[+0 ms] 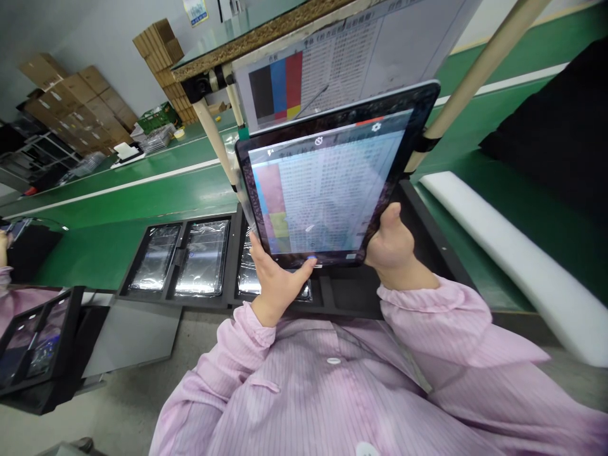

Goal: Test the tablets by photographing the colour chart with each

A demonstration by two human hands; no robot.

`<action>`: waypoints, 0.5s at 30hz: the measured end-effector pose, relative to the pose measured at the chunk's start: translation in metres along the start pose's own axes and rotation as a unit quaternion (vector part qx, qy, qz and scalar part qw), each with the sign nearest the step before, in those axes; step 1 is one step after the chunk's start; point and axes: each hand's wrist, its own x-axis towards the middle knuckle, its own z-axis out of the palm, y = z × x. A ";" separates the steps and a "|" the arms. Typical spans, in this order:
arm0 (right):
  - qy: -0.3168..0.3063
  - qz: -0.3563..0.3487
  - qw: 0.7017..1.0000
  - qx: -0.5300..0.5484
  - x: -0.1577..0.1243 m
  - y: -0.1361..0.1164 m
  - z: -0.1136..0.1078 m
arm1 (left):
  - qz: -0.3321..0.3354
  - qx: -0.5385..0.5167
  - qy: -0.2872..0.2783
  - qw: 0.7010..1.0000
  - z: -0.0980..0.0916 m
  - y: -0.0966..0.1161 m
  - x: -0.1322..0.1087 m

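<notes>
A black tablet (327,190) is held up tilted in front of me, its lit screen showing a camera view of a printed sheet. My left hand (278,278) grips its lower left corner, thumb on the bottom edge of the screen and fingers behind. At the lower right edge, my right hand (392,244) is closed round the side with its thumb up; its other fingers are hidden. Behind the tablet hangs the printed chart (332,63) with black, blue, red and yellow colour blocks. Below lies a black compartment tray (232,253) with several film-wrapped tablets (202,256) in it.
A wooden shelf edge (261,35) on pale poles (479,76) stands ahead. To the right lie a white foam strip (513,259) and a black cloth (555,126). At left, another person's hand (4,247) shows near another tray (42,348). Cardboard boxes (80,101) stand at the back.
</notes>
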 end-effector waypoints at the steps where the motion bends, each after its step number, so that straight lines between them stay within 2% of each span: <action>1: 0.003 0.000 1.000 0.007 0.000 0.000 0.001 | -0.005 0.001 -0.001 1.000 0.000 0.000 0.000; 8: 0.013 -0.001 0.999 0.041 -0.001 -0.001 0.005 | 0.019 0.000 -0.002 1.000 0.001 -0.002 -0.001; 15: 0.001 -0.004 0.999 0.042 -0.001 -0.001 0.005 | 0.014 -0.003 0.000 1.000 0.000 -0.001 -0.001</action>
